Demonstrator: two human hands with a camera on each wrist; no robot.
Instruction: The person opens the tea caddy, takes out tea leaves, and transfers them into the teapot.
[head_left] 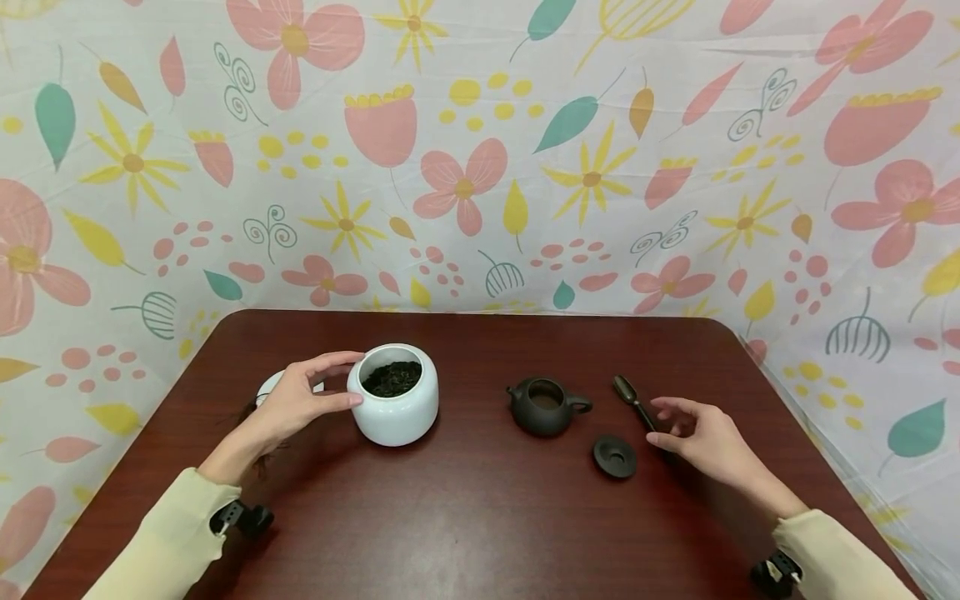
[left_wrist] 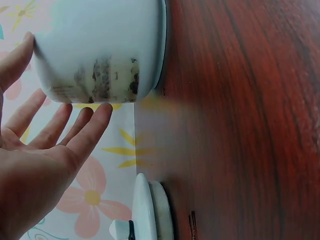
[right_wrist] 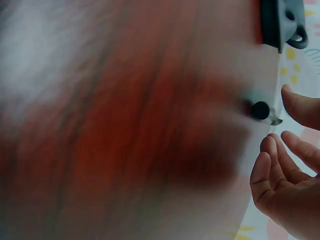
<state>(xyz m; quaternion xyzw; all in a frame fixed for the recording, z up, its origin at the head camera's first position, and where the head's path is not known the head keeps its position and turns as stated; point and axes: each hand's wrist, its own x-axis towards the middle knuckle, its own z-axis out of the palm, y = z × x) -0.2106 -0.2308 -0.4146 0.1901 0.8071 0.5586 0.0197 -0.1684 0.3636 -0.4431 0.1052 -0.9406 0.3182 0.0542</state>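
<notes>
On the bench (head_left: 480, 533) we have a white jar (head_left: 397, 421) holding dark leaves (head_left: 391, 379), our left hand (head_left: 300, 400) spread wide against its nine o'clock side, seemingly steadying it. At the jar's three o'clock sits the black teapot (head_left: 543, 421), uncovered; from that pot, the dark lid (head_left: 614, 457) lies at four o'clock and the slim scoop (head_left: 632, 400) at three. Our right hand (head_left: 705, 437) frames the scoop's handle, thumb and fingers apart. We judge this a reach for the scoop; next we need a pinch on that handle.
</notes>
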